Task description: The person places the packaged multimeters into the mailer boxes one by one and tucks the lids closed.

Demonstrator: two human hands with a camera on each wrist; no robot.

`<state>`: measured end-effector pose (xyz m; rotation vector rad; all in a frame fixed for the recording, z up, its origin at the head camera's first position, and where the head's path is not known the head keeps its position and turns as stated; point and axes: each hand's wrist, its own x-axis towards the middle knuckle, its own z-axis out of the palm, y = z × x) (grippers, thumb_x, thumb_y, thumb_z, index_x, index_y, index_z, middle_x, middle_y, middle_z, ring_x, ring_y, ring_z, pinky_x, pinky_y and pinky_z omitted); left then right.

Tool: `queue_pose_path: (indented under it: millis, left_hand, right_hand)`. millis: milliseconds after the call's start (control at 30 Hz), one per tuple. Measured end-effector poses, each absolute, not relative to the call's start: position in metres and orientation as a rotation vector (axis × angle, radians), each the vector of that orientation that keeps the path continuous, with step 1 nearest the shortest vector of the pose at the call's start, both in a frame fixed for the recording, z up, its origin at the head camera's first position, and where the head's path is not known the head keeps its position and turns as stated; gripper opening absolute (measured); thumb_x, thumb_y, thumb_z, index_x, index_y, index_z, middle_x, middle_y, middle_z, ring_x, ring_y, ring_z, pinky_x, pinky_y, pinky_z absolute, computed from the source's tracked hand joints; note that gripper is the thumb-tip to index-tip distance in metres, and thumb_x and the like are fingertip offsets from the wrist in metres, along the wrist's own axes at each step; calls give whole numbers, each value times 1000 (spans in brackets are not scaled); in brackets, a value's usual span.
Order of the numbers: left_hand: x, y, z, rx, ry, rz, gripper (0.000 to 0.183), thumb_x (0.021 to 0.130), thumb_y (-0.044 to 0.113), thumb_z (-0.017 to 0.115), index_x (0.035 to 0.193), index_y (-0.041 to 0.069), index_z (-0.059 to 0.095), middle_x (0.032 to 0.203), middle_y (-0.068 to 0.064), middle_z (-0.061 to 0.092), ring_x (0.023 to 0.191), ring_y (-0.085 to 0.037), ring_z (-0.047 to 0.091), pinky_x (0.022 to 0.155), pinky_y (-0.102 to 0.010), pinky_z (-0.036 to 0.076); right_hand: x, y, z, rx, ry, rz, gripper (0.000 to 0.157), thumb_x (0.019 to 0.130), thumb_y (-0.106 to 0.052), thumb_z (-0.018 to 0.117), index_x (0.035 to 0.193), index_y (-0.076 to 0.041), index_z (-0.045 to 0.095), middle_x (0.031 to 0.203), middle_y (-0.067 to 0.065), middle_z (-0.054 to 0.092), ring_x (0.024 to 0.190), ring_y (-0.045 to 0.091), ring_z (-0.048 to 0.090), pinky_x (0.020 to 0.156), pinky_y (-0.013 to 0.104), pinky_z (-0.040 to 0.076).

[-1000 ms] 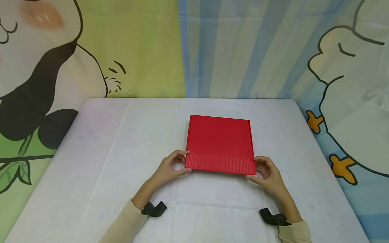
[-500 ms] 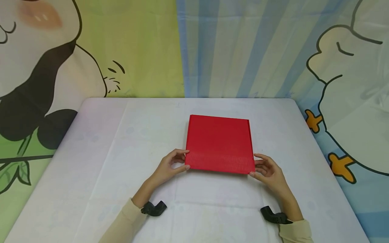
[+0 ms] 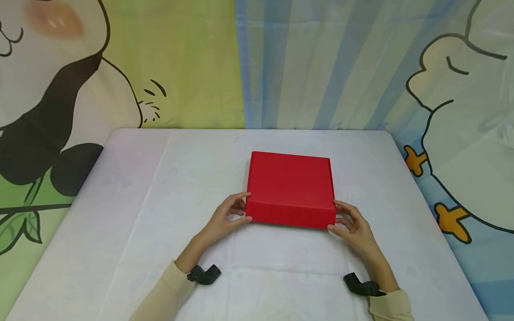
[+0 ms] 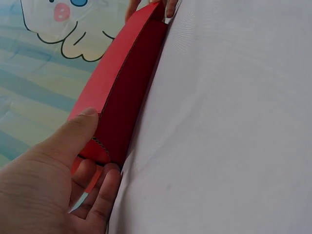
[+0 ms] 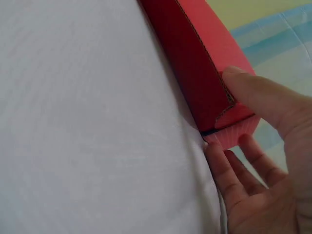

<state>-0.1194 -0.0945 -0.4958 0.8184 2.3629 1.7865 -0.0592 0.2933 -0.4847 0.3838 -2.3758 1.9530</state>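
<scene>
A flat red cardboard box point(image 3: 291, 178) lies on the white table. The front flap point(image 3: 291, 215) of its lid is folded down along the near side. My left hand point(image 3: 222, 218) grips the near left corner; in the left wrist view its thumb point(image 4: 73, 134) presses on the flap while the fingers curl at the box's end. At the near right corner, my right hand point(image 3: 357, 227) holds on likewise, thumb point(image 5: 253, 87) against the flap and fingertips touching the lower end. Corrugated edges show in both wrist views. The inside of the box is hidden.
The white-covered table point(image 3: 168, 178) spreads around the box. Behind it hangs a printed curtain point(image 3: 180, 62) with cartoon figures and stripes. A black camera mount point(image 3: 204, 275) sits on the left wrist, and a similar mount point(image 3: 363, 285) on the right.
The flap has bent down from nearly level with the lid to a steep slope at the front. Both hands have shifted only slightly at the corners; the box stays in place.
</scene>
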Motion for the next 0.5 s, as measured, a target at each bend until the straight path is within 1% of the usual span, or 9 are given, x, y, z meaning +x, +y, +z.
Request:
queue_pose_path:
  millis: [67, 133, 167, 233, 333, 500]
  left_hand:
    - [-121, -95, -494, 811, 2409, 1716, 65, 83, 13, 79, 141, 19, 49, 116, -3, 53, 101, -19, 56, 85, -29, 53]
    - [-123, -95, -492, 798, 2450, 1638, 68, 83, 17, 78, 143, 24, 47, 128, -4, 49, 107, -19, 54, 88, -32, 52]
    - [-124, -95, -491, 788, 2467, 1596, 69, 84, 19, 78, 145, 27, 45, 134, -4, 45, 108, -19, 54, 88, -34, 51]
    - [-126, -96, -489, 774, 2481, 1529, 72, 85, 22, 77, 147, 31, 42, 145, -4, 38, 109, -19, 54, 90, -37, 50]
    - [-128, -95, -487, 754, 2471, 1484, 74, 86, 22, 76, 149, 34, 38, 152, -4, 34, 105, -20, 57, 89, -39, 52]
    - [-129, -94, -488, 748, 2475, 1490, 72, 87, 21, 75, 148, 32, 40, 151, -4, 37, 105, -20, 57, 86, -35, 54]
  right_hand:
    - [-61, 291, -484, 435, -2421, 1879, 71, 80, 14, 70, 143, 0, 43, 143, 13, 37, 127, 10, 41, 96, 15, 45]
    - [-63, 288, -484, 464, -2475, 1816, 71, 80, 11, 71, 144, -2, 43, 153, 14, 28, 135, 8, 32, 100, 13, 40]
    - [-64, 287, -484, 467, -2505, 1783, 71, 81, 9, 72, 144, -4, 44, 155, 14, 24, 136, 6, 29, 100, 12, 38]
    - [-66, 284, -484, 464, -2558, 1723, 70, 82, 5, 73, 145, -7, 45, 158, 14, 20, 136, 2, 28, 99, 10, 38]
    - [-68, 279, -483, 441, -2590, 1664, 69, 81, 5, 74, 144, -7, 46, 158, 15, 20, 132, -3, 32, 95, 10, 39]
    - [-69, 268, -473, 417, -2529, 1563, 63, 75, 15, 74, 133, 4, 53, 150, 27, 30, 126, -5, 36, 94, 8, 39]
